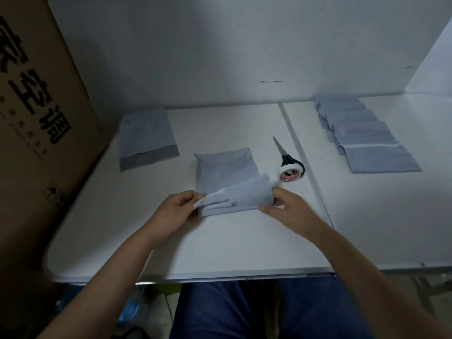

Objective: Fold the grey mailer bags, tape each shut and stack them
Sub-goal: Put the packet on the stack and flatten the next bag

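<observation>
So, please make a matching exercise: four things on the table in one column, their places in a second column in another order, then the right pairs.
Things
1. scissors
2. tape roll
3. row of folded mailer bags
4. mailer bag being folded

Places
A. far right of the table
B. held by both hands, left hand and right hand
C. just in front of the scissors handles
D. right of the centre bag, blades pointing away

Pairs: 1-D, 2-C, 3-A, 4-B
</observation>
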Demonstrator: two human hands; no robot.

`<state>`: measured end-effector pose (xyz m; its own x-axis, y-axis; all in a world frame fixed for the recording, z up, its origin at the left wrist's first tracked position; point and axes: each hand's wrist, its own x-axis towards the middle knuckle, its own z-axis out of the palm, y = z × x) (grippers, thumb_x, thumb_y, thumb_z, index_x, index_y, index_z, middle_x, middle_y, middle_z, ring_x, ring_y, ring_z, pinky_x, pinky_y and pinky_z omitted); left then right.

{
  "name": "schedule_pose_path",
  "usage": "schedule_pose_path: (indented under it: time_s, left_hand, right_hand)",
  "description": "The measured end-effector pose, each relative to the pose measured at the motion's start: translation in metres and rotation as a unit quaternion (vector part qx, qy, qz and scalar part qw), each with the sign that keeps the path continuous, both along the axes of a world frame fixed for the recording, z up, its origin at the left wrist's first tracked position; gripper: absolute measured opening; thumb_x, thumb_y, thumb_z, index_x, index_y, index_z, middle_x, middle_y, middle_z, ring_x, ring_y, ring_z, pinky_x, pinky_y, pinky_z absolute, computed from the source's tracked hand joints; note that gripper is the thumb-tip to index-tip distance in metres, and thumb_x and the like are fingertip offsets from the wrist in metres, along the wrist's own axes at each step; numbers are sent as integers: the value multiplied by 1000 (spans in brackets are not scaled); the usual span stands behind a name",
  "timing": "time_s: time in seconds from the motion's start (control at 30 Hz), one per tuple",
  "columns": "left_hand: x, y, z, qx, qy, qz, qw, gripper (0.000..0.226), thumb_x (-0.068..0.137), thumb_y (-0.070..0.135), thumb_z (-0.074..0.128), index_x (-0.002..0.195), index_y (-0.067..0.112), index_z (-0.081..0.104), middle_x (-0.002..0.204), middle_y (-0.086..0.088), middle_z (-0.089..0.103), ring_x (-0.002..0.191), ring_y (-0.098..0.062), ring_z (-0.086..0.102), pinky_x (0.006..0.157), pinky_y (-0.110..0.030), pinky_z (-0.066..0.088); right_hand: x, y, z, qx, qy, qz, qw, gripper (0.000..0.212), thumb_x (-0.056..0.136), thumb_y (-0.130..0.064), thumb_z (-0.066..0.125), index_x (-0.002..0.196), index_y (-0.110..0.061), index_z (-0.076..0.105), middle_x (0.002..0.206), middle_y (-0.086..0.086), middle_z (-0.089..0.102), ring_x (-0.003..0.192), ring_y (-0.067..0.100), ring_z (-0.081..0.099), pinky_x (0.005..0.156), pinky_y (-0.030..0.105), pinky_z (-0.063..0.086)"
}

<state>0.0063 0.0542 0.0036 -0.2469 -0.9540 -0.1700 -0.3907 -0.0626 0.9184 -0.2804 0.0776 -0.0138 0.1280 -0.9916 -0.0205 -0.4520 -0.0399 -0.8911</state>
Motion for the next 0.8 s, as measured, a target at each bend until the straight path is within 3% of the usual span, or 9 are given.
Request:
schedule_pose_path:
  time_s: [0.07,0.13,0.17,0.23,0.3,0.4,0.57,0.7,0.8]
  left_hand:
    - [-4,-1,4,27,12,44,999,32,102,38,45,91,31,75,89,12,73,84,-9,66,83,-28,46]
    - [-5,0,8,56,11,83,995,44,99,56,36,101,32,73,94,7,75,87,-10,70,83,-27,49]
    - [-5,2,9,60,16,94,994,48,96,63,35,104,32,71,94,5,76,85,-11,71,80,-28,50]
    - [-6,5,8,50,17,106,993,51,84,70,46,110,30,66,95,2,75,80,-12,71,75,-28,50]
    - [-8,10,6,23,-27,113,993,44,83,63,59,119,38,56,89,5,73,73,-8,69,73,-24,49]
    - [-15,13,1,-42,-89,126,987,42,89,40,66,123,47,41,79,6,70,69,-6,65,68,-20,46]
    - [-27,13,-10,-122,-113,149,975,14,95,20,60,101,32,64,81,13,65,72,2,59,60,-5,39]
    - [-27,18,-16,-144,-140,138,970,16,95,16,59,100,27,70,90,16,68,80,9,59,68,-1,39]
    - [-25,21,-20,-169,-181,127,960,18,95,17,59,106,24,71,101,13,69,88,1,61,77,-2,39]
  right_hand:
    - [6,-3,-4,-26,-1,-60,998,15,90,-21,66,85,-7,63,67,-6,51,57,2,42,58,18,36]
    - [13,-5,-8,-47,13,-106,993,13,91,-20,64,86,-9,61,66,-4,48,58,6,40,61,25,36]
    - [15,-7,-9,-49,20,-121,991,6,91,-18,64,92,-13,61,68,-6,50,60,7,43,64,26,39]
    - [20,-9,-10,-42,43,-137,989,30,90,-16,65,118,-20,56,76,-10,54,67,6,51,70,27,44]
    - [24,-10,-11,-46,61,-141,987,52,90,-15,64,137,-19,42,80,-8,56,71,8,55,73,27,47]
    - [27,-9,-13,-59,71,-144,985,49,91,-14,62,135,-24,43,83,-5,57,72,9,55,70,27,46]
    - [28,-10,-17,-132,111,-141,975,16,93,-14,59,101,-23,69,72,-17,50,61,-1,48,62,19,38]
    - [23,-9,-23,-143,148,-119,971,23,93,-9,58,107,-22,71,75,-16,41,59,2,46,60,22,42]
    - [22,-6,-26,-147,156,-104,971,26,94,-7,57,114,-19,70,77,-16,38,60,1,45,61,12,38]
